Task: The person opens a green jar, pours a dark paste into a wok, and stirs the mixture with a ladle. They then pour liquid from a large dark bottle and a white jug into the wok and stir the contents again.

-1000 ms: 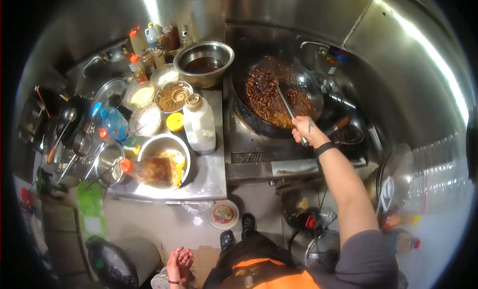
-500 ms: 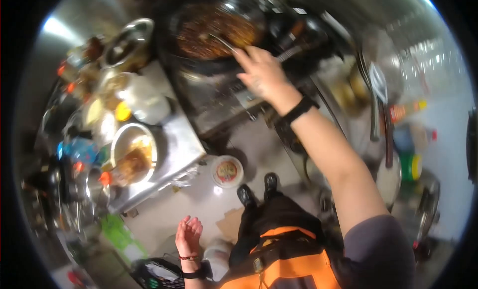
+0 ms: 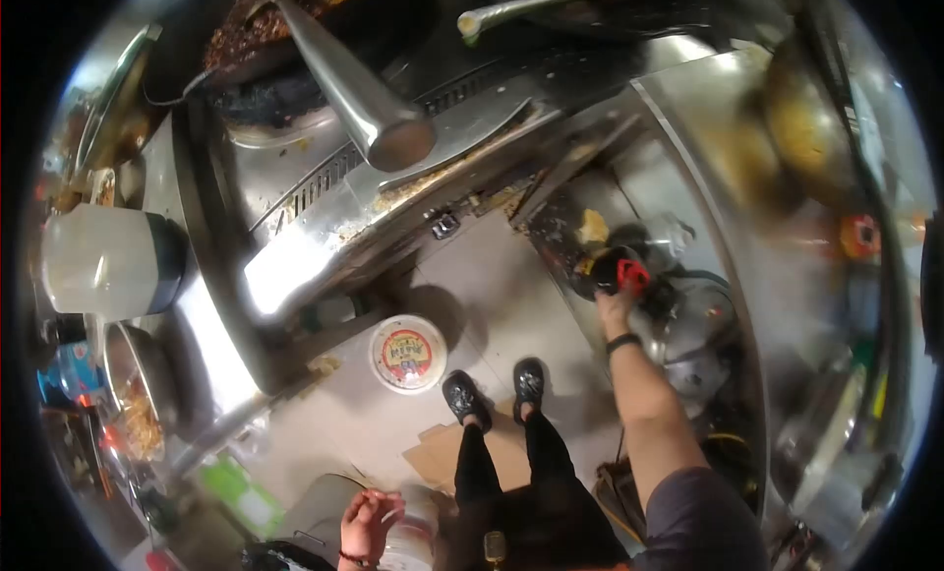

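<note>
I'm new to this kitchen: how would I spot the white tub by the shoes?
From the stove, look down to the floor and its two black shoes. Beyond the left shoe, slightly left, sits the white tub. Its top shows a red-ringed label; the other pale tub sits beside the left hand.

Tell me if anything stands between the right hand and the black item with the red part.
Nothing visible does: the right hand appears right at the black item. The clear item is beyond, outside that path.
</note>
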`<state>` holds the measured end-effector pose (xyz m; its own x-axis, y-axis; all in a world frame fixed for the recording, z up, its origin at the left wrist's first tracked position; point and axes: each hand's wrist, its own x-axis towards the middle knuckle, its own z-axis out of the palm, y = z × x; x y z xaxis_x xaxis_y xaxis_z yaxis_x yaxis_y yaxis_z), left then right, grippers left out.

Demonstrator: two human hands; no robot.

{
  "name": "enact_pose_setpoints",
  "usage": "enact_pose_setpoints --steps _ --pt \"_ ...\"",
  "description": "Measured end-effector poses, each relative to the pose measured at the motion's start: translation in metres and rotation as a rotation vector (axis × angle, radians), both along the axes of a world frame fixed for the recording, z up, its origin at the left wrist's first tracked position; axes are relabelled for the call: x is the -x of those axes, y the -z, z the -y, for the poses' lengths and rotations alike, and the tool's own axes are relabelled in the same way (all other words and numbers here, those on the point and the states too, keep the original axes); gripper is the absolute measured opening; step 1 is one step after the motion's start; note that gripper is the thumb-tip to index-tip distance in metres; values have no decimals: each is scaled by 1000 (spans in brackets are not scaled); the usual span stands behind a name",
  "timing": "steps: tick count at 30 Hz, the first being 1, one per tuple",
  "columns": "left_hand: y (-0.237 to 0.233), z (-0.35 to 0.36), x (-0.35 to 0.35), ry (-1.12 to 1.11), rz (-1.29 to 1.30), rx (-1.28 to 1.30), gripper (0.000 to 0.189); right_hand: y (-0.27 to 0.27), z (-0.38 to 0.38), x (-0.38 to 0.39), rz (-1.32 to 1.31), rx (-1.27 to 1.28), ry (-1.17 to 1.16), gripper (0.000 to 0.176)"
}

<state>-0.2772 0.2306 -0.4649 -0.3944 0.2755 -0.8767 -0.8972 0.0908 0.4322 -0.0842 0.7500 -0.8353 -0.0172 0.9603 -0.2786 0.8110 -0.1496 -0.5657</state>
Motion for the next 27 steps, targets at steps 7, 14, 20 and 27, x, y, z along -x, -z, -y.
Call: enact_pose_setpoints --steps 7,14,20,27 --pt "22 27 -41 -83 90 149 22 -79 -20 13 -249 414 72 54" --pt "40 0 -37 133 109 -54 35 -295 96 49 -226 478 -338 27" --pt "100 -29 -11 38 311 -193 50 -586 152 110 5 176 -1016 33" --pt "-63 -76 37 -178 233 -977 59 -792 156 215 -314 123 -1355 30"
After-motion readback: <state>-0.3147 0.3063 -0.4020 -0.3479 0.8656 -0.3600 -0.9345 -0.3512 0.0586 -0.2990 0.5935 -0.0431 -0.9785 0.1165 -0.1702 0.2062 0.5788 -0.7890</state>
